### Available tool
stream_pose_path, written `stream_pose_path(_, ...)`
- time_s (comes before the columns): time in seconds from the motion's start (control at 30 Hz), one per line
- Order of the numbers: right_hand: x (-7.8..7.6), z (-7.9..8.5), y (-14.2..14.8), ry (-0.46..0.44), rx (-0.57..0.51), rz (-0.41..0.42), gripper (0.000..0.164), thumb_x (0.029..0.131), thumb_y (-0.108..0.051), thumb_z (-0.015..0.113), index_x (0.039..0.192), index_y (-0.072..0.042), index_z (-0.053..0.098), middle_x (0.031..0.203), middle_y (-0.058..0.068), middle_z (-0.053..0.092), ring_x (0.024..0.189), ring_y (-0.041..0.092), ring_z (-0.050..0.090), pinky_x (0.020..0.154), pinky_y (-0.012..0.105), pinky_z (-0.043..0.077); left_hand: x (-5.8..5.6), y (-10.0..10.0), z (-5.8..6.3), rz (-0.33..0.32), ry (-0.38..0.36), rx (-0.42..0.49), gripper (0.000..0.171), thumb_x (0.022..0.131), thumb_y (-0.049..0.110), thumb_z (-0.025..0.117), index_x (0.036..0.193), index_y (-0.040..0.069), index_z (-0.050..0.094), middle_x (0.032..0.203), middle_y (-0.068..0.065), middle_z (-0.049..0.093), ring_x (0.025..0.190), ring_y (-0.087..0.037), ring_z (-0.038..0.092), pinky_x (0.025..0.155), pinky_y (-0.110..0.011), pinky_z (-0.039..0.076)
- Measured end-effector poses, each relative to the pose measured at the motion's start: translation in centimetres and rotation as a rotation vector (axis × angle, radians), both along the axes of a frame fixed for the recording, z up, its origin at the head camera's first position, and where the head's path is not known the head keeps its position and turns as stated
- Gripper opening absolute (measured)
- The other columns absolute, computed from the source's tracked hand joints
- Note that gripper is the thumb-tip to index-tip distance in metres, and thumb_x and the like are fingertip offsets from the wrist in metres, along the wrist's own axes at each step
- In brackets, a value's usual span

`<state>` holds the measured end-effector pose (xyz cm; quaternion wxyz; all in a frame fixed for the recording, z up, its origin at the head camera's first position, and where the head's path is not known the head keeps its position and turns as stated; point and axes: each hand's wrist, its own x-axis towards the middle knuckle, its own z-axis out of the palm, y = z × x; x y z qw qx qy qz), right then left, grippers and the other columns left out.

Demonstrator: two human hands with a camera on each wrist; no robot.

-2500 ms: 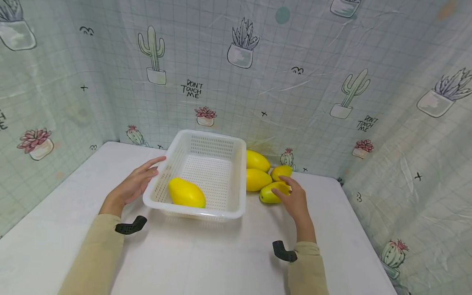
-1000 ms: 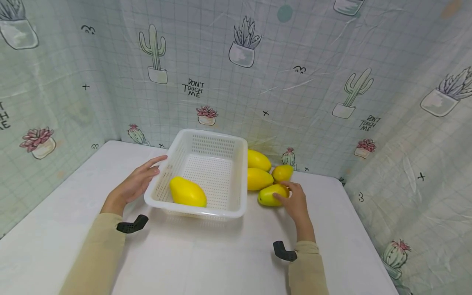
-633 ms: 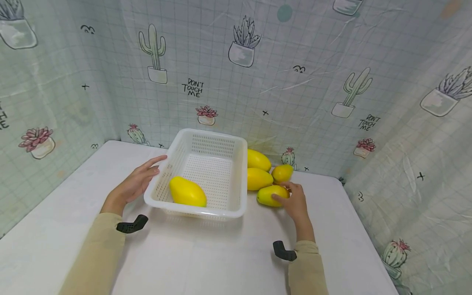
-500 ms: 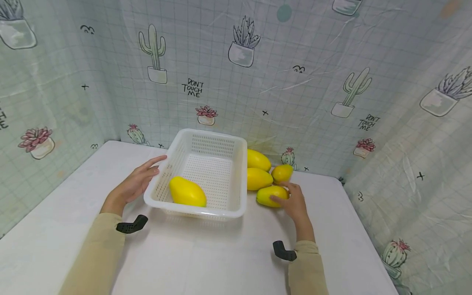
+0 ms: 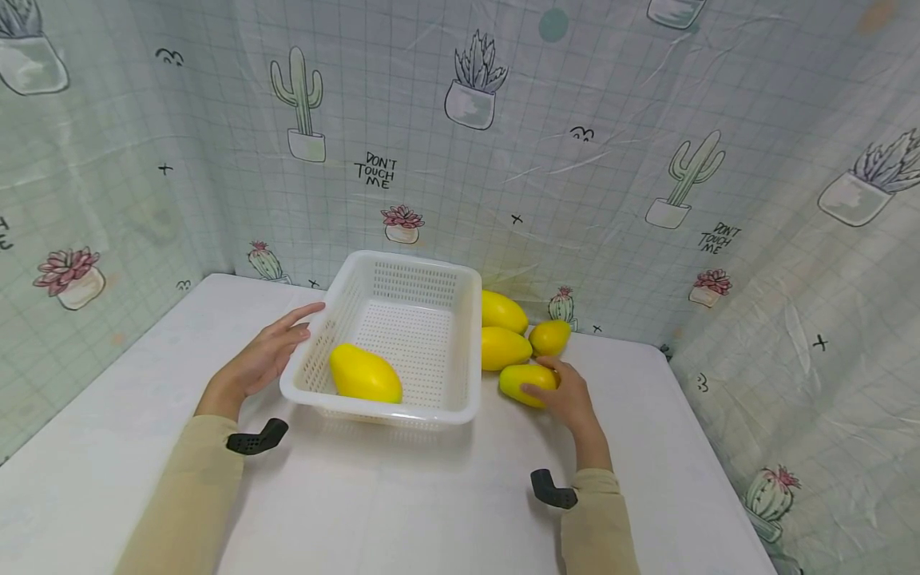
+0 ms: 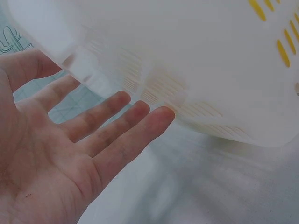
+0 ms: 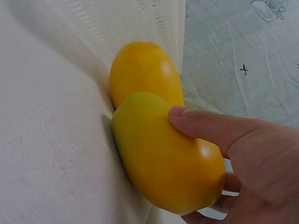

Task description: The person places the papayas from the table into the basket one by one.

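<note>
Here, pinched between thumb and curled fingers of the right hand [image 5: 569, 395], a yellow-green mango [image 5: 521, 384], smooth, faintly glossy and oval, greener at the end nearest the basket [image 5: 431, 416]. On or just above the worktop [image 5: 374, 511]: impossible to tell which. At the left hand [image 5: 262, 359], the basket's left wall, in translucent white plastic, roughly rectangular in outline, with rounded corners, a thick smooth rim, slotted sides and a floor of small holes. Inside, by the front left corner, a plump mango [image 5: 365, 374], bright yellow and blunt-ended.

Just past the yellow-green mango, a large mango [image 5: 505, 349], and behind that, nearer the worktop's back edge, a rear mango [image 5: 505, 311], both partly hidden by the basket's right side. Beside these, towards the back right corner, a small mango [image 5: 549, 338], near the right hand's fingertips. Beneath, a white surface, finely woven in the right wrist view; beyond the back edge, a creased curtain [image 5: 546, 176] with grid lines and printed cacti.

On both forearms, loose beige sleeves [image 5: 183, 495]. For the right hand, thumb along the near side, fingers round the far side. For the left, palm towards the basket, fingers long and spread, fingertips touching the wall or just beside it, impossible to tell.
</note>
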<state>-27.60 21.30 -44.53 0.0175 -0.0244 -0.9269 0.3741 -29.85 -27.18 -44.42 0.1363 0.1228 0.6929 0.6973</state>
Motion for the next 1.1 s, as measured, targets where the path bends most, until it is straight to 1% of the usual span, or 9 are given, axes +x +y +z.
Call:
stream_pose_path(0.23, -0.1, 0.1, 0.1, 0.008, 0.0, -0.008, 0.061, 0.077, -0.042, 0.07, 0.13, -0.02, 0.048, 0.136, 0.009, 0.044, 0.118, 0.028, 0.043, 0.102, 0.048, 0.037, 0.0, 0.0, 0.2, -0.016, 0.005, 0.01, 0.051, 0.098, 0.027, 0.039, 0.145, 0.032, 0.02, 0.148, -0.008, 0.023, 0.116, -0.01, 0.05, 0.087, -0.026, 0.05)
stream_pose_path(0.43, -0.1, 0.5, 0.1, 0.008, -0.003, 0.005, 0.063, 0.076, -0.046, 0.069, 0.13, -0.021, 0.047, 0.137, 0.008, 0.043, 0.118, 0.028, 0.043, 0.101, 0.048, 0.037, -0.1, 0.2, 0.3, 0.014, -0.026, -0.001, 0.05, 0.097, 0.028, 0.041, 0.143, 0.036, 0.022, 0.15, -0.005, 0.022, 0.117, -0.007, 0.049, 0.088, -0.025, 0.05)
stream_pose_path(0.53, 0.0, 0.8, 0.1, 0.013, -0.008, 0.014, 0.063, 0.076, -0.046, 0.068, 0.13, -0.021, 0.047, 0.137, 0.008, 0.043, 0.118, 0.028, 0.043, 0.101, 0.048, 0.037, -0.1, 0.1, 0.4, 0.009, -0.03, 0.008, 0.05, 0.097, 0.028, 0.04, 0.144, 0.035, 0.022, 0.15, -0.005, 0.022, 0.116, -0.007, 0.05, 0.088, -0.025, 0.05)
stream_pose_path(0.63, 0.0, 1.0, 0.0, 0.018, -0.014, 0.016, 0.061, 0.077, -0.046, 0.068, 0.129, -0.022, 0.047, 0.137, 0.008, 0.043, 0.118, 0.027, 0.043, 0.101, 0.047, 0.037, -0.1, 0.1, 0.4, -0.005, -0.025, 0.017, 0.05, 0.098, 0.027, 0.039, 0.144, 0.034, 0.021, 0.149, -0.005, 0.023, 0.117, -0.008, 0.049, 0.088, -0.024, 0.05)
stream_pose_path(0.8, 0.1, 1.4, -0.1, 0.013, -0.013, 0.01, 0.062, 0.076, -0.047, 0.068, 0.129, -0.021, 0.047, 0.136, 0.008, 0.044, 0.118, 0.028, 0.043, 0.101, 0.048, 0.037, -0.1, 0.0, 0.5, -0.027, 0.002, 0.009, 0.051, 0.098, 0.027, 0.038, 0.145, 0.033, 0.02, 0.15, -0.007, 0.021, 0.118, -0.009, 0.048, 0.089, -0.024, 0.049)
stream_pose_path(0.9, 0.1, 1.6, -0.3, 0.014, -0.016, 0.001, 0.062, 0.076, -0.047, 0.068, 0.128, -0.022, 0.048, 0.134, 0.008, 0.045, 0.117, 0.027, 0.044, 0.101, 0.047, 0.038, -0.2, 0.0, 0.5, -0.019, 0.003, 0.005, 0.051, 0.098, 0.028, 0.039, 0.144, 0.034, 0.021, 0.15, -0.007, 0.021, 0.117, -0.008, 0.048, 0.089, -0.025, 0.049)
stream_pose_path(1.1, 0.4, 1.9, -0.5, 0.037, -0.036, 0.01, 0.062, 0.077, -0.045, 0.068, 0.129, -0.02, 0.047, 0.134, 0.009, 0.045, 0.115, 0.028, 0.044, 0.1, 0.047, 0.038, -0.3, -0.1, 0.4, -0.009, -0.004, 0.006, 0.05, 0.098, 0.028, 0.039, 0.144, 0.035, 0.021, 0.151, -0.007, 0.019, 0.116, -0.006, 0.048, 0.088, -0.026, 0.05)
